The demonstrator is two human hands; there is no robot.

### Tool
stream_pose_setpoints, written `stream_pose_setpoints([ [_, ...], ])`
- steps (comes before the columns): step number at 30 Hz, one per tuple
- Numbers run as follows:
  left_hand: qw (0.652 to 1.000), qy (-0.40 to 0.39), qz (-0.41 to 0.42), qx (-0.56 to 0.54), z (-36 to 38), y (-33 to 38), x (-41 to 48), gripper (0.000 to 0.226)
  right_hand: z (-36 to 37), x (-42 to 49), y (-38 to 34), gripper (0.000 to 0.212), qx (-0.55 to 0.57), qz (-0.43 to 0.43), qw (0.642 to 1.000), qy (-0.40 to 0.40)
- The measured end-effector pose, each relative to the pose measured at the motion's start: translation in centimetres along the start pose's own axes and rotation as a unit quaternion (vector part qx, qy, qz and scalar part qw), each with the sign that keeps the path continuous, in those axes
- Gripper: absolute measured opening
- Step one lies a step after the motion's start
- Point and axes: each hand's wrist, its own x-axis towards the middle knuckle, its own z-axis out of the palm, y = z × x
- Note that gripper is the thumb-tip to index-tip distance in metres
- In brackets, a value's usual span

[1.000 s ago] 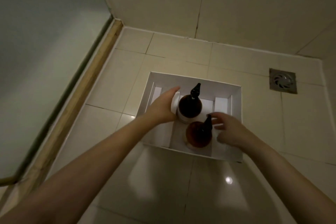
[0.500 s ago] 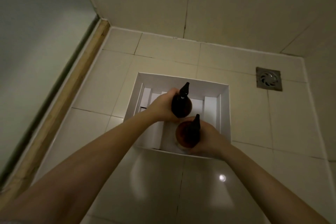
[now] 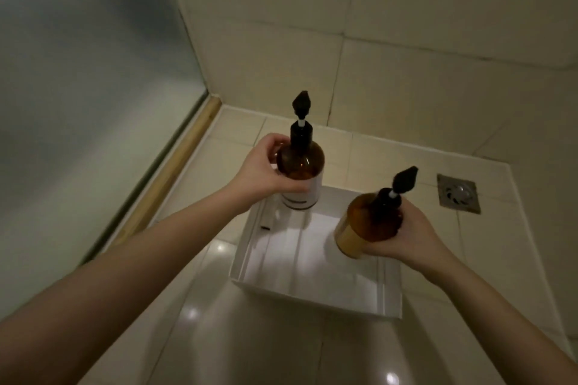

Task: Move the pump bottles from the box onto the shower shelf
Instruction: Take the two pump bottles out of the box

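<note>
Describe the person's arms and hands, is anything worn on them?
Both forearms are bare as far as the picture reaches, with no sleeves in sight. The left hand and the right hand wear no gloves, and no watch, bracelet or ring shows on either wrist or on the fingers in view. The light is dim, so fine details could be missed.

open box (image 3: 312,287) below, tiled walls (image 3: 406,40) hemming corner
</note>
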Motion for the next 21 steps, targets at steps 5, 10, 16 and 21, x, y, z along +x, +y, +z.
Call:
stream_pose_setpoints([
  [5, 0.999, 0.013, 0.043, -0.009, -2.8, 3.5, -0.9, 0.077, -4.3, 0.8, -4.9, 0.072, 0.039, -0.045, 0.996, 0.073],
  [10, 0.998, 0.038, 0.032, -0.032, -3.7, 4.2, -1.2, 0.074, -6.1, 2.0, -7.0, 0.083, 0.059, -0.048, 0.993, 0.093],
  [16, 0.998, 0.028, 0.021, -0.045, -5.2, 6.3, -0.4, 0.077, -7.6, 3.1, -9.6, 0.067, 0.025, -0.044, 0.997, 0.065],
  [21, 0.998, 0.029, 0.035, -0.048, -7.3, 11.1, 1.6, 0.076, -10.1, 4.7, -13.4, 0.07, 0.022, -0.062, 0.997, 0.045],
])
